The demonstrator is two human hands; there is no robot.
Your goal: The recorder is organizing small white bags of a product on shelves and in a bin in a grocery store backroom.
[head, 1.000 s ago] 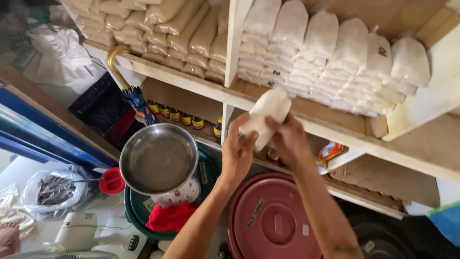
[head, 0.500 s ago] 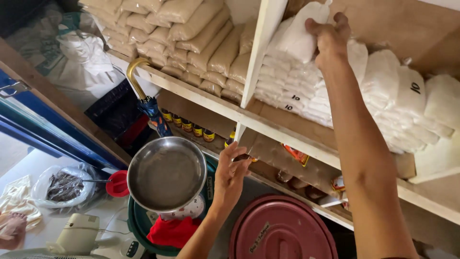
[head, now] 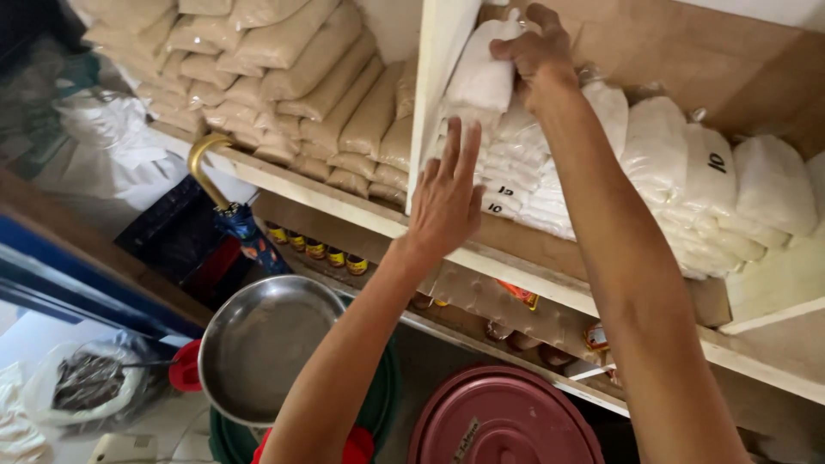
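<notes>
Fingers of your right hand [head: 537, 56] clamp the soft white plastic packet [head: 481, 73] atop the far white stack [head: 524, 163], pressing it level. Your left hand [head: 447, 202], fingers spread apart, braces the stack's near face above the wooden shelf [head: 524, 279].

The white bag [head: 481, 73] and its neighbours are soft, slightly glossy clear plastic. The shelf [head: 533, 275] is pale, matt, smooth wood. The bowl [head: 262, 348] is brushed, shiny metal. The round lid [head: 507, 421] is dull red plastic.
</notes>
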